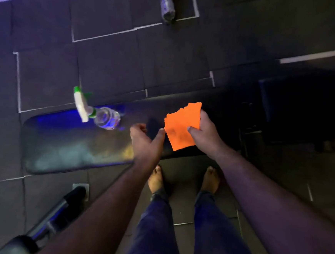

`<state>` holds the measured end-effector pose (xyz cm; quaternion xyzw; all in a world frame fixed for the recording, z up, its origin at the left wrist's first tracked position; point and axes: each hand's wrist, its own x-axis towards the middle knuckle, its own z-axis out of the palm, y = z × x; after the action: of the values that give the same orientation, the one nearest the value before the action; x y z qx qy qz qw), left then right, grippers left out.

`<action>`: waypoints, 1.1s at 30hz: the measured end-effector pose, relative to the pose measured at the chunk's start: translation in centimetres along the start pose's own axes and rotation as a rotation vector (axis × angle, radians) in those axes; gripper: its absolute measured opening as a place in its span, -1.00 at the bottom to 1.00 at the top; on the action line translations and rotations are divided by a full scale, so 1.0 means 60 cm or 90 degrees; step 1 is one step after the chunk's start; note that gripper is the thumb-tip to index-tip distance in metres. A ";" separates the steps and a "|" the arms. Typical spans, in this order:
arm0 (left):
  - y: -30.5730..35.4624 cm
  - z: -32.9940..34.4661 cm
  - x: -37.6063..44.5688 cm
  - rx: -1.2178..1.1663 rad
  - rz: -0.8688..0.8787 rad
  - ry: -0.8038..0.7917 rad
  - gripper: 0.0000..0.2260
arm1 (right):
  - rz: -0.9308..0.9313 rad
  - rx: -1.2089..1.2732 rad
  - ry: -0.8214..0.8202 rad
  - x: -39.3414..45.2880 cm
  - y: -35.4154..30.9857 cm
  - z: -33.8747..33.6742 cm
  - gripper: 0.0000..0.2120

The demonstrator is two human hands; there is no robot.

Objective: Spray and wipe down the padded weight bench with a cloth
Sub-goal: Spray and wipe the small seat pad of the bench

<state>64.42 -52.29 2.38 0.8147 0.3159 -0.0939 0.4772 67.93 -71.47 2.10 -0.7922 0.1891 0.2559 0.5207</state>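
Clear spray bottle (105, 116) upright on counter (65, 145); right grip (206, 134) clamped on orange cloth (182, 126), left grip (145, 137) apart, bottle at its 10 o'clock.

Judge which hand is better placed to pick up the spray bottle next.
Left. The left hand is empty, open and nearest the spray bottle standing on the bench pad. The right hand is farther away and already pinching the orange cloth.

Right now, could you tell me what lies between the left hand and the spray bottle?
Only bare bench pad, in the head view. The open left hand hovers apart from the spray bottle standing on it.
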 end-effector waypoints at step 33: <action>0.157 0.546 0.001 0.396 0.670 -0.389 -0.43 | -0.026 -0.618 0.477 0.062 0.336 -0.384 -0.30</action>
<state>75.04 -82.90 -8.14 0.8960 -0.3129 -0.1615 0.2705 64.30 -100.59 -7.29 -0.9786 0.2058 0.0069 0.0038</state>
